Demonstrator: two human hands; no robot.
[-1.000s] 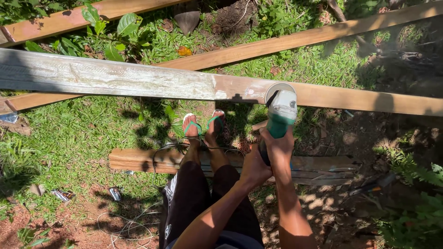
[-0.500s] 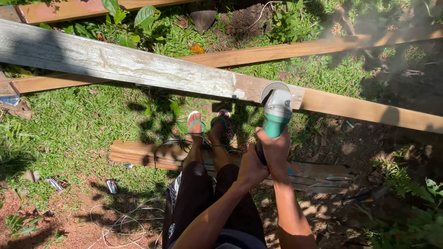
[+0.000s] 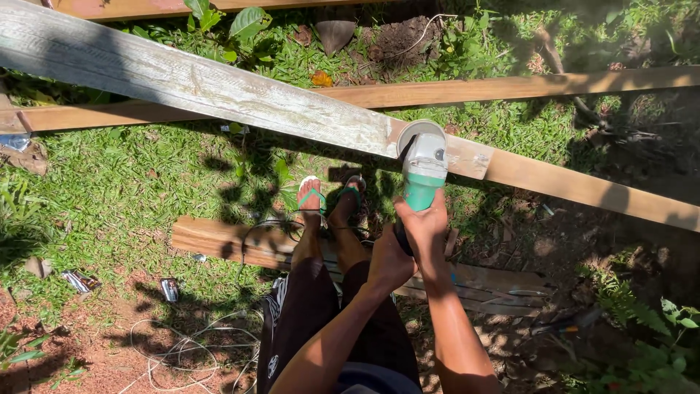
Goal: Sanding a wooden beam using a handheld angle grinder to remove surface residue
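The grinder (image 3: 423, 171) is green with a grey-white head. The plank (image 3: 197, 84) is weathered grey with streaked grain, bare tan past the grinder. Sandals (image 3: 310, 195) have green straps; shorts (image 3: 310, 314) are black; grass (image 3: 117, 197) is green.

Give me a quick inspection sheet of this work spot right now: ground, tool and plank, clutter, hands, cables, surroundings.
Surface: grass and bare dirt.
Job's things: green grinder set on a weathered plank; plank right of it is bare wood.
Clutter: crushed cans on the ground.
Grips: right hand on grinder body; left hand on its rear.
Cables: pale cord coiled on dirt; dark cord by the feet.
Surroundings: more planks, leafy plants.
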